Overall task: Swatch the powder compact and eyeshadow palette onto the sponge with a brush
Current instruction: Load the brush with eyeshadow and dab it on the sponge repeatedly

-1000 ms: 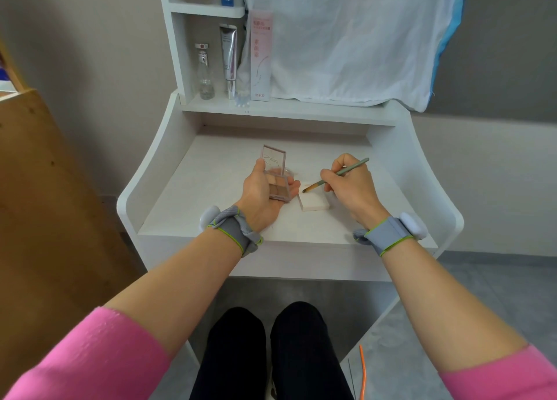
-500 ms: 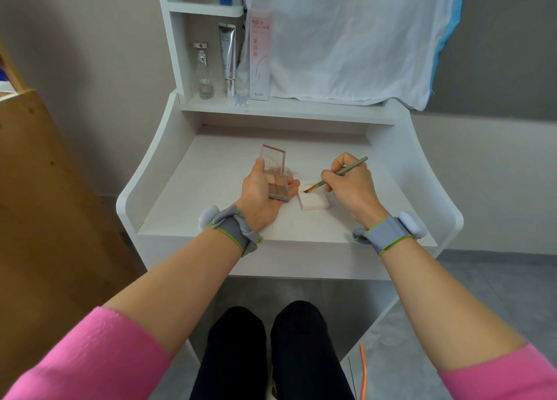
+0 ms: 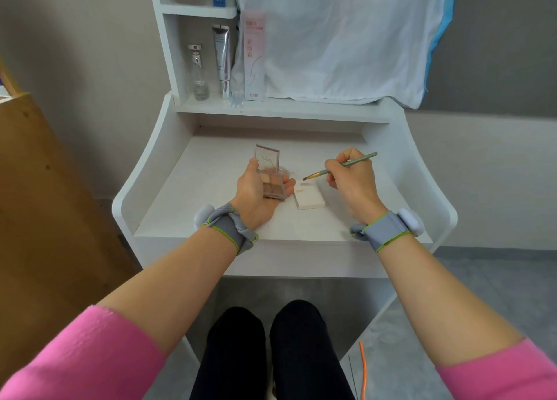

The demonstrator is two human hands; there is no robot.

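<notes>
Lifted the brush [image 3: 337, 168] tip off the sponge [image 3: 310, 196], now hovering over its far-left corner. Right hand [image 3: 352, 179] fingers pinched on the handle; left hand [image 3: 256, 191] clamped round the open eyeshadow palette [image 3: 272, 182], just left of sponge on counter [image 3: 187, 195]. Could flick powder off if jerked.

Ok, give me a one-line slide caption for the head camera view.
Left hand holds an open eyeshadow palette while the right hand poises a brush at a white sponge.
</notes>
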